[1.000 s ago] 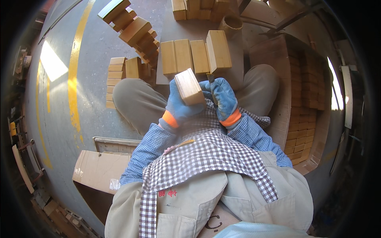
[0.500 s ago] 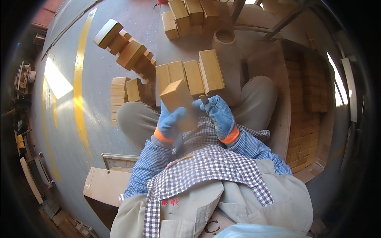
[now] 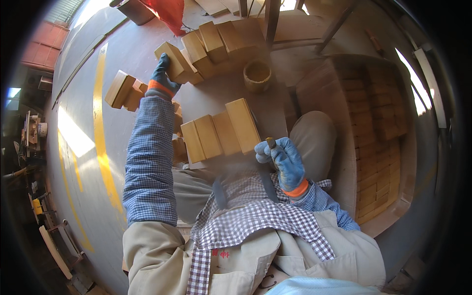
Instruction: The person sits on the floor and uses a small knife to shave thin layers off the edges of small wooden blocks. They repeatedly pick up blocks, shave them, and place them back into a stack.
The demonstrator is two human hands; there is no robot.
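My left hand (image 3: 162, 79), in a blue glove with an orange cuff, stretches far forward. Its fingers are round the near side of a wooden block (image 3: 173, 60), at the left end of a far row of similar blocks (image 3: 212, 42). Close to my lap, my right hand (image 3: 286, 161) is closed on a small, short tool with a flat dark tip (image 3: 271, 142); the rest of it is hidden in the glove. A nearer row of wooden blocks (image 3: 219, 132) leans together on the bench, just left of this hand. Behind them stands a round brown pot (image 3: 257, 77).
To the right, a large cardboard box (image 3: 346, 142) holds stacked wooden blocks. More blocks (image 3: 121, 91) are piled left of the bench, partly behind my left arm. A red bag (image 3: 168, 14) and a dark bin (image 3: 132, 11) stand at the far edge. Yellow lines mark the floor.
My left hand has carried a block from above my lap forward and left to the far row. My right hand has shifted slightly right and down, still holding the small tool.
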